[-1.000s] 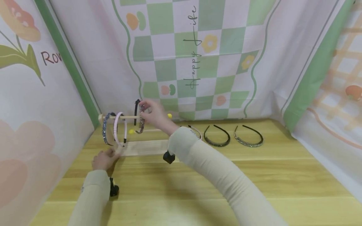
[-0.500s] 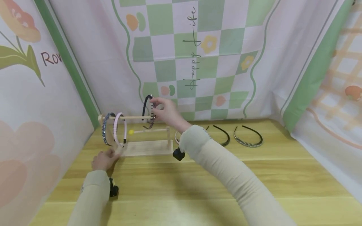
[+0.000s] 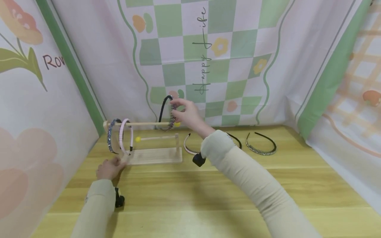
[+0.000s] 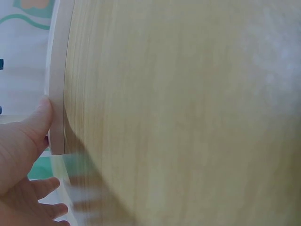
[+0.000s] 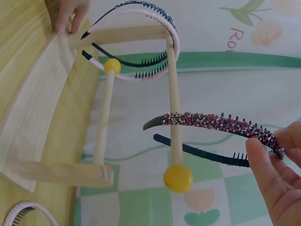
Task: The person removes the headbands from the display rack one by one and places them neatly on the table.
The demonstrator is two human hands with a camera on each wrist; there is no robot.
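My right hand (image 3: 190, 115) pinches a black toothed headband (image 5: 207, 121) covered in red, pink and silver beads. Its two arms straddle the upper rod (image 3: 146, 123) of a wooden headband rack (image 3: 154, 156), close to the yellow ball (image 5: 178, 178) at the rod's end. Down at the rack's front left corner, my left hand (image 3: 108, 168) grips the base, thumb (image 4: 40, 117) on top, other fingers partly hidden. A blue glittery headband (image 3: 110, 135) and a pink headband (image 3: 121, 135) hang on the upper rod's left part.
Three more headbands lie on the wooden table (image 3: 166, 205) right of the rack: a pink one (image 3: 186, 145), a black one (image 3: 236, 140) partly behind my sleeve, and a silver glittery one (image 3: 263, 152). The lower rod (image 3: 157, 137) ends in another yellow ball (image 3: 138, 139). Printed curtains stand behind.
My right hand has moved right and slightly up, bringing the beaded headband along the upper rod to near its right end. The left hand keeps its place on the base.
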